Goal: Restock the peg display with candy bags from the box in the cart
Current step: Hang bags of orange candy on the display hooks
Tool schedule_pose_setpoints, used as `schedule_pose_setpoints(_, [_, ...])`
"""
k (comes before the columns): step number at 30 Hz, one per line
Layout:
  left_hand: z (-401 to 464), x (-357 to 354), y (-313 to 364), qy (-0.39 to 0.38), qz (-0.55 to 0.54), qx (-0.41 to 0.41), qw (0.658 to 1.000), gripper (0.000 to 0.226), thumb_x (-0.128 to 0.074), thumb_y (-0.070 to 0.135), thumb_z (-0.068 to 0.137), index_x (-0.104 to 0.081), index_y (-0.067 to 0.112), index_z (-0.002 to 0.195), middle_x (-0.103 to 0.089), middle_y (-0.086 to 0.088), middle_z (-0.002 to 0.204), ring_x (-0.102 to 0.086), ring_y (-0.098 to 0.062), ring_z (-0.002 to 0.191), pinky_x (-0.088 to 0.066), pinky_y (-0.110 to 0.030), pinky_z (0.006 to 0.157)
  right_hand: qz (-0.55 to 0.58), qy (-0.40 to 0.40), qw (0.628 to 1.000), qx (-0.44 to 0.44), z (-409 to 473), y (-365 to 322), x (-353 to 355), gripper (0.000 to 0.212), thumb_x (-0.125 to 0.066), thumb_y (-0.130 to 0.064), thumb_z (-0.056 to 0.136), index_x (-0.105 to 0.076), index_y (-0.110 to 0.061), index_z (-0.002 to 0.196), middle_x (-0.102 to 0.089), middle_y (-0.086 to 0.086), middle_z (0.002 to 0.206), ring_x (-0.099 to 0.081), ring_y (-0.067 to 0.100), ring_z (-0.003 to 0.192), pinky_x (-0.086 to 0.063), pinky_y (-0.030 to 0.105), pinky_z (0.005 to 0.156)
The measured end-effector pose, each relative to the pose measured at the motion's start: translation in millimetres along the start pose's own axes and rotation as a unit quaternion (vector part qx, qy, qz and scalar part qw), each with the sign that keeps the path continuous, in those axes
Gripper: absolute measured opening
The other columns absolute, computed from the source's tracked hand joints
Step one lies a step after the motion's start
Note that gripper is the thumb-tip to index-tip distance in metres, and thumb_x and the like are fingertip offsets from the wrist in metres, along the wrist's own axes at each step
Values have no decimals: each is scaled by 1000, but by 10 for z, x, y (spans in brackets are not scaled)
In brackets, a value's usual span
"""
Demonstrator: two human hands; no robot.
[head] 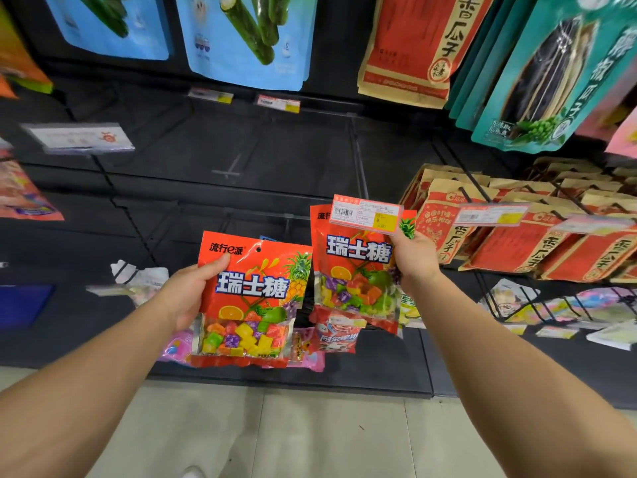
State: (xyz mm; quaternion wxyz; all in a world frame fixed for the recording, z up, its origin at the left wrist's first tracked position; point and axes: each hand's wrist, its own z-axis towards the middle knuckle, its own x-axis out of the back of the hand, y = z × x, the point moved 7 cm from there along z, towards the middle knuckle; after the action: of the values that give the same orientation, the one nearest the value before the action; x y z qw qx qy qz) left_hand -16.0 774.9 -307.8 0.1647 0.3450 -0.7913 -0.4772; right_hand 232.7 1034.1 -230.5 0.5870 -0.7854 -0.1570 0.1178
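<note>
Red plastic fills the middle of the view: the left hand (191,291) grips a glossy red candy bag (250,298) by its left edge, thumb laid across the front near the top corner, fingers curled behind. Its front reads 流行e派 in small dark letters and 瑞士糖 in large white characters outlined in blue, with printed pineapple, orange and lime; a clear window at the bottom shows square wrapped sweets in yellow, green, orange and purple. A punched hole sits at the bag's top edge.

Just to the right, the right hand (415,258) reaches to the upper right side of a matching hanging red candy bag (351,267) with the same 瑞士糖 lettering; its fingers are hidden behind the pack, so how they close cannot be told. That bag hangs from a black wire peg (358,160), behind a pink-framed price tag (366,214) bearing a barcode and a yellow patch marked ¥; the figure is too blurred to trust.

Further right, kraft-and-red seed packets (517,236) reading 香瓜子 hang in rows. Above hang blue pouches with green stalks (248,36), a larger red 瓜子 pack (413,39) and a teal pouch (551,70). Below the held bag, a pink packet (306,353) and a red-and-blue sweet bag (336,334) show. Black slatted backing panel (193,143) lies behind everything.
</note>
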Motion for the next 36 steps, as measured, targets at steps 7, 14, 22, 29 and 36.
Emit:
schedule_pose_setpoints(7, [35,-9,-9,-6,5,7,1000,61,-70,53,75,-67,15,123,-76,-12,111,-70,-32,107,-51,-51,98,41,22,999,-13,35,54,85,37,-72,-37,89,-64,-8,109,-78,8,87,-76,26,79,-62,47,75])
schedule_pose_setpoints(14, [82,-81,-32,-6,7,15,1000,58,-71,52,76,-68,17,122,-76,-10,111,-70,-32,107,-50,-52,101,10,18,999,-26,113,76,85,42,-75,-40,86,-63,-8,111,-78,9,91,-76,24,77,-63,41,69])
schedule_pose_setpoints(22, [80,-171,-5,-16,12,20,1000,50,-68,49,84,-68,17,122,-76,-9,111,-70,-31,108,-49,-53,103,25,56,997,-40,117,158,164,44,-71,-38,89,-60,-11,122,-77,8,93,-75,25,77,-62,39,65])
schedule_pose_setpoints(29, [11,-207,1,-20,7,19,1000,43,-64,43,90,-68,14,122,-76,-11,109,-70,-32,106,-53,-46,94,-35,6,999,-3,100,59,103,29,-72,-42,88,-68,-15,98,-78,3,87,-76,22,81,-61,46,81])
schedule_pose_setpoints(36, [-19,-150,-14,-20,3,15,1000,47,-66,46,85,-69,16,120,-76,-9,109,-70,-30,105,-53,-44,91,2,-10,1000,20,49,-42,64,20,-68,-36,92,-66,-16,97,-78,3,85,-76,21,78,-61,34,63])
